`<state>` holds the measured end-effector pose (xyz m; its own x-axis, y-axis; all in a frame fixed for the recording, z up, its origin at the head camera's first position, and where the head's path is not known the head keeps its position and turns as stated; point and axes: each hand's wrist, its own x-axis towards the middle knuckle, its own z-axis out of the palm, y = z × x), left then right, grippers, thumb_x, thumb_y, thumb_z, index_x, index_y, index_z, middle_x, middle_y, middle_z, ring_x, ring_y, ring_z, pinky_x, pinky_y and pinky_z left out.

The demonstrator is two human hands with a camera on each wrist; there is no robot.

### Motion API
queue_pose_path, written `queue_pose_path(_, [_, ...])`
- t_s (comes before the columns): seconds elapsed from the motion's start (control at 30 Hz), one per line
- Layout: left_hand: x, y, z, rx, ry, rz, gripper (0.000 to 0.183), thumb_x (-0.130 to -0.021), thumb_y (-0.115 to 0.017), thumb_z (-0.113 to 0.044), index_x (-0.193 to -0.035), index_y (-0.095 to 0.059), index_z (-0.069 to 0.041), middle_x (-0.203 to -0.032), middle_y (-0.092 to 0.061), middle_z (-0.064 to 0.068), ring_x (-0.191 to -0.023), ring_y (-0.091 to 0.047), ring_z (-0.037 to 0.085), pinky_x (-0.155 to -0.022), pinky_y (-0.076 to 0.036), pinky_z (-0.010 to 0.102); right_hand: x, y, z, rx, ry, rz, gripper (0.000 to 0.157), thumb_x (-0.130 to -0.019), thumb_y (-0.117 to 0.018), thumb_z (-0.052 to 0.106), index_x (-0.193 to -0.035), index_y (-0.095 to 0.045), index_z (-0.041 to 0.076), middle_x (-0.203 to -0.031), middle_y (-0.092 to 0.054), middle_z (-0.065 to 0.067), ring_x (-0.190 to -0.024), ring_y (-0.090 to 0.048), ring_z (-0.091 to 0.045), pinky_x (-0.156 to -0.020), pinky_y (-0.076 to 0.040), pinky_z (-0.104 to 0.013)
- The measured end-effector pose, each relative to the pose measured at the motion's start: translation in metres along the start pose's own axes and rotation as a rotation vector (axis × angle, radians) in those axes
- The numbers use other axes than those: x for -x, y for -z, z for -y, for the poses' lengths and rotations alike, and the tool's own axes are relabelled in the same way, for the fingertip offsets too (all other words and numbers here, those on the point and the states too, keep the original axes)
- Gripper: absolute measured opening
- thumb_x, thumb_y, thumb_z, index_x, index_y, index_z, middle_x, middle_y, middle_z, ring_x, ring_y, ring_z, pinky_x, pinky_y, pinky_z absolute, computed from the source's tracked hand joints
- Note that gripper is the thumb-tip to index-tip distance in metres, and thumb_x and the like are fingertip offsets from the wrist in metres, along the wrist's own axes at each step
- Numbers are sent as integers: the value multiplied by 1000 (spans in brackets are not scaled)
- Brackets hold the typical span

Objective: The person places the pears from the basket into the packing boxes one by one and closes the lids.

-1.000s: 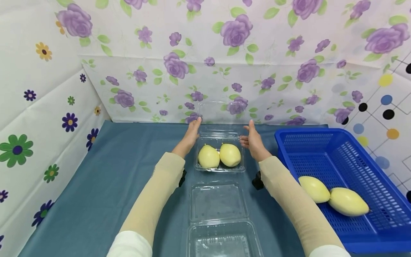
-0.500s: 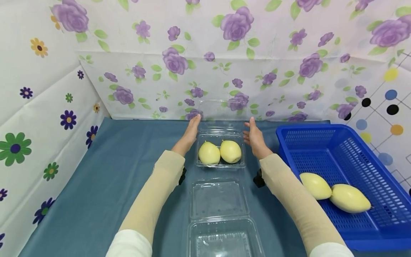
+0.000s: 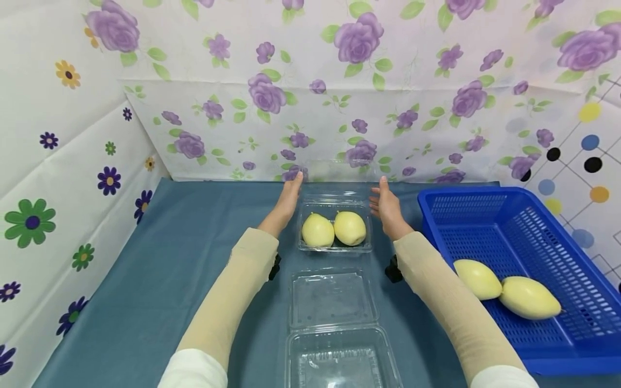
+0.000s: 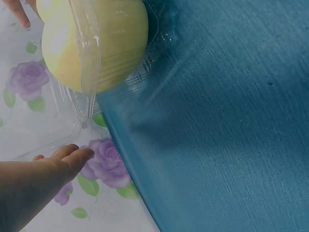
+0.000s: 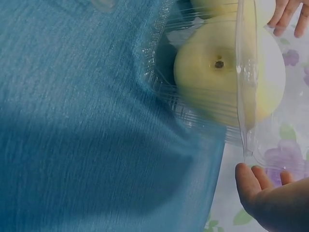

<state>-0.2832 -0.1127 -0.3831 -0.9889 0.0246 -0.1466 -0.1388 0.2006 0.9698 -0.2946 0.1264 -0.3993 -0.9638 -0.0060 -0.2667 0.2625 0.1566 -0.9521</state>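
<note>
Two pale yellow melons [image 3: 317, 231] sit side by side in a clear plastic clamshell box [image 3: 335, 249] in the middle of the table, near the back wall. Its transparent lid [image 3: 339, 171] stands raised behind them. My left hand [image 3: 286, 203] is at the box's left side by the hinge, fingers extended and pointing away from me. On the other side, my right hand [image 3: 388, 209] has its thumb up and fingers spread loosely near the hinge. In the right wrist view, its fingertips [image 5: 246, 176] come right to the box's edge. Neither hand grips anything.
A second clear clamshell box [image 3: 335, 299] lies opened flat, closer to me, with nothing in it. To the right stands a blue perforated basket [image 3: 466, 195] holding two more melons [image 3: 530, 298]. Flowered sheeting [image 3: 218, 129] hangs behind the blue-covered table [image 3: 194, 242].
The raised lid's top edge sits slightly lower in the head view. My right fingers have drawn a little away from the box's side. My left hand has hardly moved.
</note>
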Motion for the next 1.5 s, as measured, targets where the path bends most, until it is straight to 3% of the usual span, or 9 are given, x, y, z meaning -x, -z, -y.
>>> queue_pose_path(0.2, [1,0,1,17,-37,-36,59,-101,-25,-50,-106,-45,5,-108,-45,16,-115,-44,33,-110,-31,41,3,0,4,18,-16,-3,85,-95,-11,65,-147,-33,2,-149,-35,-22,-136,-37,-36,-112,-32,-44])
queue_pose_path(0.33, [1,0,0,39,-36,-51,54,-101,-24,-51,-77,-35,-4,-82,-34,8,-95,-47,32,-103,-37,41,3,0,4,36,-25,1,86,-94,-11,67,-146,-34,2,-149,-36,-21,-136,-37,-36,-112,-32,-45])
queue_pose_path(0.47, [2,1,-2,50,23,-34,74,-101,-18,-54,-130,-40,10,-130,-47,22,-136,-36,37,-114,-29,43,4,2,5,43,-29,6,87,-94,-10,66,-146,-34,1,-149,-36,-23,-135,-37,-37,-112,-32,-46])
queue_pose_path(0.6, [1,2,-2,19,57,-80,79,-100,-17,-57,-121,-52,11,-102,-62,14,-98,-62,20,-84,-44,25,6,3,4,67,-33,18,88,-94,-10,67,-146,-33,-1,-148,-36,-24,-136,-36,-38,-112,-30,-46])
queue_pose_path(0.7, [1,1,-1,-25,43,-118,67,-100,-18,-56,-78,-46,1,-72,-44,3,-67,-42,12,-63,-30,22,6,4,4,91,-34,32,89,-93,-11,68,-146,-32,0,-148,-36,-25,-137,-35,-38,-113,-29,-46])
queue_pose_path(1.03, [-16,3,17,61,67,-99,69,-94,-30,-66,-97,-49,0,-80,-43,4,-65,-37,14,-63,-33,27,9,8,7,115,-54,92,86,-94,-14,67,-149,-26,2,-150,-32,-23,-138,-32,-37,-113,-29,-47])
queue_pose_path(1.13, [-15,6,19,93,126,-45,80,-91,-29,-70,-134,-42,-3,-119,-52,13,-105,-54,25,-93,-44,43,10,10,6,118,-61,110,88,-94,-15,68,-150,-23,2,-151,-30,-24,-139,-31,-37,-113,-29,-47])
queue_pose_path(1.23, [3,8,4,76,213,12,85,-94,-23,-67,-152,-17,-4,-153,-26,20,-142,-24,37,-112,-24,58,11,11,6,120,-76,128,90,-92,-15,70,-151,-20,1,-152,-28,-25,-139,-30,-39,-113,-29,-48])
queue_pose_path(1.5, [35,19,-15,-13,294,152,86,-94,-19,-67,-153,-4,-6,-156,-15,24,-141,-21,44,-112,-26,56,13,21,3,9,-245,223,100,-85,-25,78,-154,-6,7,-152,-19,-31,-138,-29,-43,-111,-31,-51])
